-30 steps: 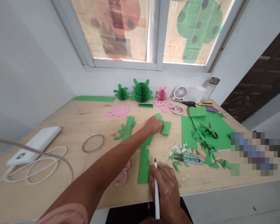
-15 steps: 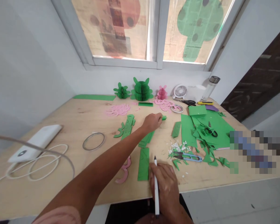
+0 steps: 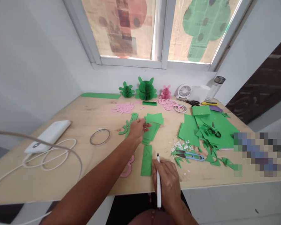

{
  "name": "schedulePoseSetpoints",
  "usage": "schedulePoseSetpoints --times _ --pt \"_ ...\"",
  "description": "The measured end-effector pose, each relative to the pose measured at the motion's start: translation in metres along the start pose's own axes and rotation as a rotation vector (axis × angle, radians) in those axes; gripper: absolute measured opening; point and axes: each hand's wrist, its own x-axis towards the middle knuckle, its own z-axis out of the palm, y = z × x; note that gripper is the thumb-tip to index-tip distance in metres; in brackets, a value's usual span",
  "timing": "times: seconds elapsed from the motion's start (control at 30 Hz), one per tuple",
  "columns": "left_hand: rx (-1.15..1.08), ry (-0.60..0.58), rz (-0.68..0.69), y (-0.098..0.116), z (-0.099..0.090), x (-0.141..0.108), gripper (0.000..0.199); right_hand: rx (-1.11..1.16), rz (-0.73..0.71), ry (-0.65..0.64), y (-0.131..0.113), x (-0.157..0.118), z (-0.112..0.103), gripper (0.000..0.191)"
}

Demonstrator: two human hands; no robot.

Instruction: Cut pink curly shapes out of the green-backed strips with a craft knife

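Note:
My left hand reaches over the middle of the table, its fingers loosely apart at the left edge of a pile of green paper pieces. Nothing shows between those fingers. My right hand rests near the table's front edge, closed around a white pen with its dark tip pointing up and away. Just left of the pen lies a green paper strip with faint curved lines on it. Cut green curved shapes are beside my left hand. Pink cut curves are partly hidden by my forearm.
Blue-handled snips lie by white scraps. Green sheets and offcuts spread right, with black-handled scissors. Green and pink paper figures, a small fan and a bottle stand behind. A white power bank and cable lie left.
My left hand has drawn back leftward from a green piece it was at, and its fingers have loosened. Green paper now lies atop the middle pile. My right hand still holds the pen.

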Motion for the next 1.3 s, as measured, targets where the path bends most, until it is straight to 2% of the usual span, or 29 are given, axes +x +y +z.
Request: schedulePoseSetpoints --times 0.07,0.27,0.4,0.5,0.63,0.77,0.83,0.93,1.1,1.3 --pt "-0.102 0.013 -0.055 -0.002 -0.007 -0.013 0.012 0.002 0.003 -0.007 0.000 0.000 0.000 0.028" --pt "-0.262 0.025 -0.123 -0.007 -0.016 -0.037 0.012 -0.001 -0.007 -0.015 0.001 0.000 -0.003 0.028" --pt "-0.255 0.016 -0.081 -0.006 -0.016 -0.039 0.013 -0.014 -0.018 -0.007 0.000 0.001 -0.004 0.026" --pt "-0.187 0.003 0.011 -0.007 -0.016 -0.035 0.016 -0.017 -0.019 -0.004 0.000 0.001 -0.003 0.025" --pt "0.005 0.008 0.214 -0.009 -0.018 -0.030 0.011 -0.020 -0.022 -0.008 0.000 0.000 -0.003 0.025" --pt "0.315 0.020 0.498 -0.011 -0.023 -0.029 0.013 -0.017 -0.017 -0.005 0.000 0.000 -0.003 0.026" --pt "0.499 -0.021 0.637 -0.011 -0.028 -0.032 0.014 -0.022 -0.015 0.002 -0.001 0.001 -0.003 0.026" --pt "0.760 -0.146 0.790 -0.013 -0.037 -0.038 0.015 -0.021 -0.017 0.005 -0.001 0.001 -0.003 0.027" --pt "1.084 -0.333 0.890 -0.017 -0.049 -0.041 0.013 -0.022 -0.023 -0.005 -0.001 0.002 -0.003 0.026" --pt "1.262 -0.380 0.862 -0.015 -0.056 -0.042 0.020 -0.032 -0.023 0.003 -0.001 0.002 -0.003 0.026"
